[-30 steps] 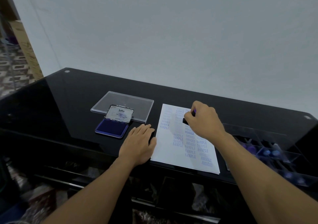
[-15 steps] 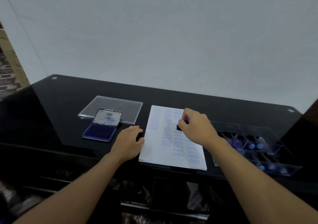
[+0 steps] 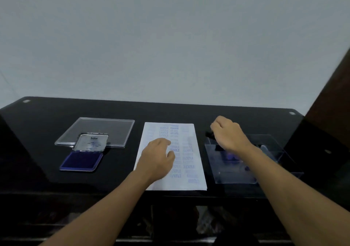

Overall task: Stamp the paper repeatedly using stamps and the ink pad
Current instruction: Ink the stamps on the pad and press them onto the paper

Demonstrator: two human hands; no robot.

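Head view, single frame.

Right hand (image 3: 227,135): fingers curled tight round a small dark stamp (image 3: 209,133), whose end pokes out on the thumb side. The fist hovers above the far left corner of the clear tray (image 3: 219,172). The rest of the tray stretches away toward the wrist and out to the hand's right. Purple blurs inside it (image 3: 232,157) are probably more stamps (too smeared to count or sort by compartment).

Left hand (image 3: 157,156): palm down on the paper (image 3: 187,183), fingers loosely bent, gripping nothing. It seems to be pinning the sheet.

Paper: lies just left of the right hand, its long axis running away from the body, already crowded with SAMPLE and FRAGILE prints.

Ink pad (image 3: 81,161): open, with its lid (image 3: 92,141) tilted up, well off to the left. Both the sheet and the left hand sit between it and the stamp. The left hand is the nearer one to it.

Judgement: the stamp is directly above the tray, so the likely step is a drop and swap, needing only a short lowering. Re-inking instead would mean a long reach leftward across the sheet.
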